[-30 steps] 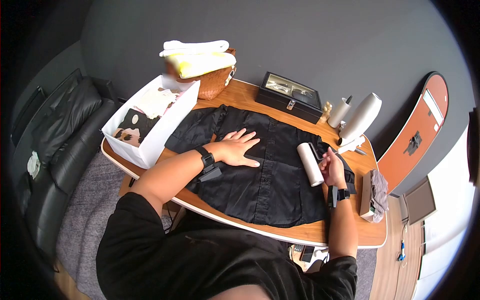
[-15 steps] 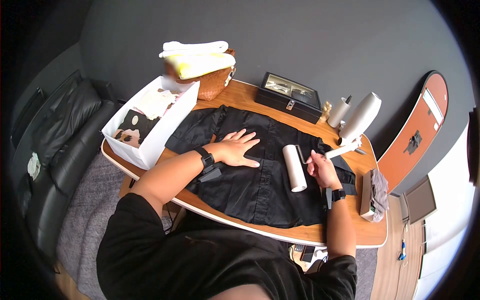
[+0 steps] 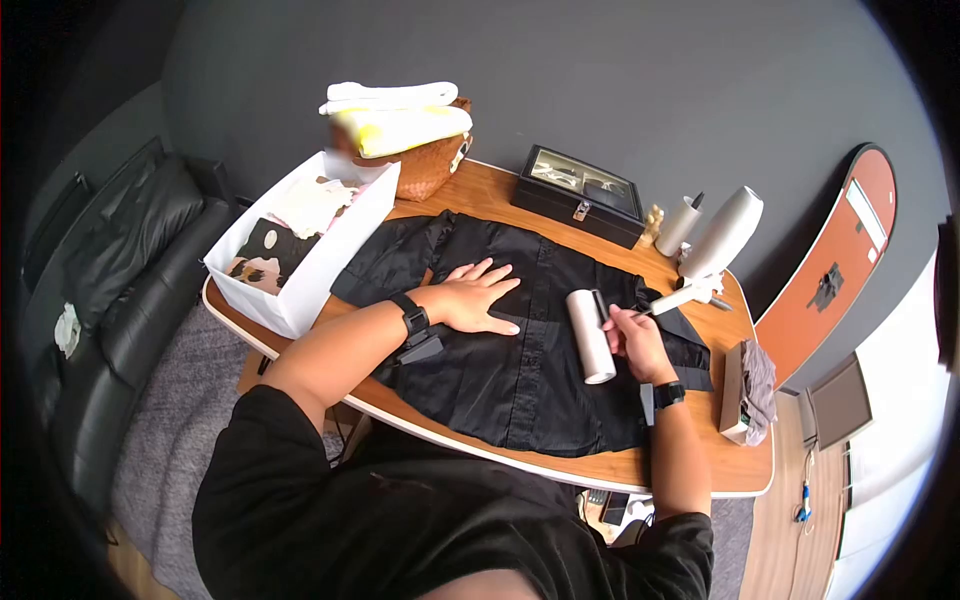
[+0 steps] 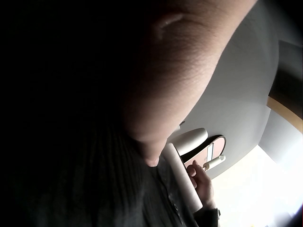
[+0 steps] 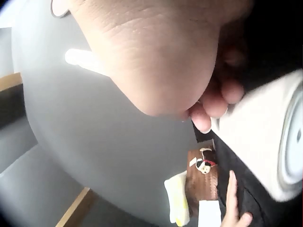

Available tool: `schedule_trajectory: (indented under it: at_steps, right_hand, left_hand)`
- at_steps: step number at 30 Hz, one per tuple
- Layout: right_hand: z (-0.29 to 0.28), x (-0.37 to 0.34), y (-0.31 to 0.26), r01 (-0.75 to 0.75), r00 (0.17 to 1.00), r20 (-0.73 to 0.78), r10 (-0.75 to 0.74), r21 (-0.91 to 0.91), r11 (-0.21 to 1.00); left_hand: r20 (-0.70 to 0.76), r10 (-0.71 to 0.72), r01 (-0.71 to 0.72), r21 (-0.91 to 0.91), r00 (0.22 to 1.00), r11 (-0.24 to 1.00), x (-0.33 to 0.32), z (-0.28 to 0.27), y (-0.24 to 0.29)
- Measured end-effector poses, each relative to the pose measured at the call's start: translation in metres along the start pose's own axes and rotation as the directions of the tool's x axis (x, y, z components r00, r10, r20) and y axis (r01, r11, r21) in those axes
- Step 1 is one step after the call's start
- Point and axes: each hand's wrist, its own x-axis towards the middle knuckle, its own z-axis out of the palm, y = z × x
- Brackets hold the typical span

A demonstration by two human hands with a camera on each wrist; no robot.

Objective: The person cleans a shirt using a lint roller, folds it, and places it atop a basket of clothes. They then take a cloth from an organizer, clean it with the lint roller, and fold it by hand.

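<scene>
A black button-front shirt [image 3: 490,360] lies spread over the wooden table. My left hand [image 3: 472,300] rests palm down on its left half, fingers spread and thumb toward the button placket. The right hand [image 3: 638,342] grips a lint roller by the black frame and white handle [image 3: 672,300], which sticks out behind the fingers to the upper right. Its thick white roll [image 3: 592,338] stands over the shirt just right of the placket. In the right wrist view curled fingertips [image 5: 218,106] sit beside the white roll [image 5: 265,137]. The left wrist view shows the roll [image 4: 182,177] beyond my left thumb.
A white box [image 3: 345,250] of folded clothes stands at the left, before a brown woven basket [image 3: 430,175] topped with towels. At the back are a black display case [image 3: 580,195], a white bottle [image 3: 722,235] and a white cylinder [image 3: 680,225]. A small box [image 3: 733,395] with grey cloth sits right.
My right hand has moved the lint roller left across the shirt toward the placket, mostly in the first half second. The left hand has stayed in place.
</scene>
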Motion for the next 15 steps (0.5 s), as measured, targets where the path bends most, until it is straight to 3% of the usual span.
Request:
schedule_trajectory:
  at_steps: [4,7,13,15]
  right_hand:
    - [0.015,-0.004,-0.003,-0.013,0.987,0.162,0.017,-0.027,1.0]
    - [0.003,-0.001,0.0,0.007,0.989,0.145,-0.008,0.01,1.0]
    - [-0.051,0.015,0.015,0.056,0.987,-0.162,-0.017,0.238,0.97]
    - [-0.074,0.023,0.022,0.092,0.95,-0.311,-0.03,0.188,0.978]
  left_hand:
    - [-0.011,0.005,-0.005,0.012,1.0,1.0,0.002,0.002,-0.001]
    - [-0.012,0.005,-0.005,0.004,1.0,1.0,0.002,0.002,-0.001]
    - [-0.007,0.007,-0.007,0.001,1.0,1.0,0.001,0.001,-0.001]
    - [-0.001,0.008,-0.008,-0.005,1.0,1.0,0.002,0.002,-0.002]
